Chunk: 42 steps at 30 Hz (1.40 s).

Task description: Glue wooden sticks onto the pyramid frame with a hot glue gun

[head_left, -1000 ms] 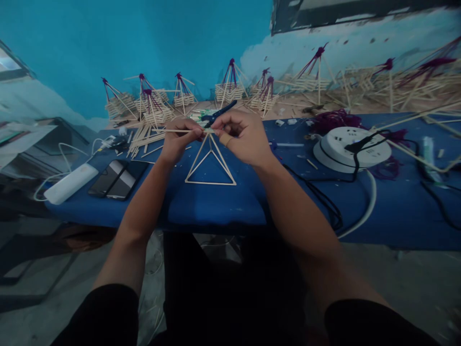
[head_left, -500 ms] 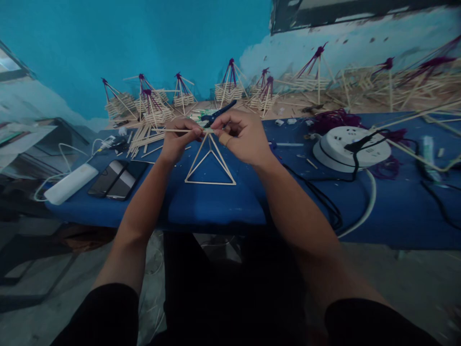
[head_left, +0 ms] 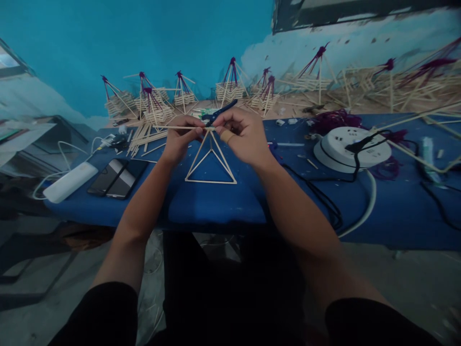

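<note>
A pyramid-like frame of thin wooden sticks (head_left: 211,181) stands on the blue-covered table, its top between my hands. My left hand (head_left: 180,137) is closed in a pinch on a thin wooden stick (head_left: 163,127), which lies level across the frame's top and sticks out to the left. Thumb and fingers of my right hand (head_left: 243,137) are pinched at the stick's right end, close against the top of the frame; a tan band wraps one finger. Just behind these fingers is a dark-handled cutter (head_left: 225,109); whether the right hand touches it I cannot tell.
Loose sticks (head_left: 144,137) lie to the left, near phones (head_left: 117,179) and a white power bank (head_left: 71,182). On the right are a round white power socket (head_left: 351,150), black cables and purple yarn (head_left: 334,120). Several stick models with purple tops (head_left: 230,89) line the back.
The stick in my left hand has tilted slightly, its outer end rising a little. Both hands stay at the top of the frame, nearly in place.
</note>
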Available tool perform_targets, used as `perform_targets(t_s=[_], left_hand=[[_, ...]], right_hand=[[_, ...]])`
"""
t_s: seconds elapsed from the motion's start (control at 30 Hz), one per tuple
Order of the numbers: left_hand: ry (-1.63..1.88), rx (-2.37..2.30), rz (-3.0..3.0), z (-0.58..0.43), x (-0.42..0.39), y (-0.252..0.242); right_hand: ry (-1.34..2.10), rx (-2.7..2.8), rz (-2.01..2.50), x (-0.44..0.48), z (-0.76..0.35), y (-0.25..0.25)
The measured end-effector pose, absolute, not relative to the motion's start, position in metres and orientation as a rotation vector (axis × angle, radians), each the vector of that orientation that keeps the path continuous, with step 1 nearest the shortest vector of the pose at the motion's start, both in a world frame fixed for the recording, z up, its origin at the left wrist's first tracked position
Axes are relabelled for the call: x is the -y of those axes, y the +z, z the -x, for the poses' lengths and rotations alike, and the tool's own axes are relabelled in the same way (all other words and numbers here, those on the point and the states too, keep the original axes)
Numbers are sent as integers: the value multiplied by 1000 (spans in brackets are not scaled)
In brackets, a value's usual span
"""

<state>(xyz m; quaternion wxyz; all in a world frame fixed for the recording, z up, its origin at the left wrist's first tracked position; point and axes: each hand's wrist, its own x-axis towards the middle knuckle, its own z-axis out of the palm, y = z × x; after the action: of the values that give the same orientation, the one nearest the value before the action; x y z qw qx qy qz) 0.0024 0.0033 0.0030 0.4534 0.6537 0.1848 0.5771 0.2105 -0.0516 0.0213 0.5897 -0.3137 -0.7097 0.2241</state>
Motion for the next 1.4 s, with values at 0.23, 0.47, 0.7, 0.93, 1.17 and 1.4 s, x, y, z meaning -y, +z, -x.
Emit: perform_targets(t_s=[0.23, 0.47, 0.7, 0.93, 1.17, 1.4], left_hand=[[1422, -468, -1598, -3, -1, 6], [1415, -501, -1585, -4, 2, 11], [1407, -495, -1607, -3, 2, 10], [1406, -508, -1620, -2, -1, 8], [1390, -518, -1596, -3, 2, 12], [1386, -540, -1570, -3, 2, 11]], right_hand=[[384, 1661, 704, 54, -210, 24], [219, 1748, 712, 61, -211, 25], [119, 1812, 614, 57, -211, 20], [131, 1843, 746, 61, -211, 22], [158, 1814, 707, 58, -212, 22], [206, 1786, 685, 55, -214, 22]])
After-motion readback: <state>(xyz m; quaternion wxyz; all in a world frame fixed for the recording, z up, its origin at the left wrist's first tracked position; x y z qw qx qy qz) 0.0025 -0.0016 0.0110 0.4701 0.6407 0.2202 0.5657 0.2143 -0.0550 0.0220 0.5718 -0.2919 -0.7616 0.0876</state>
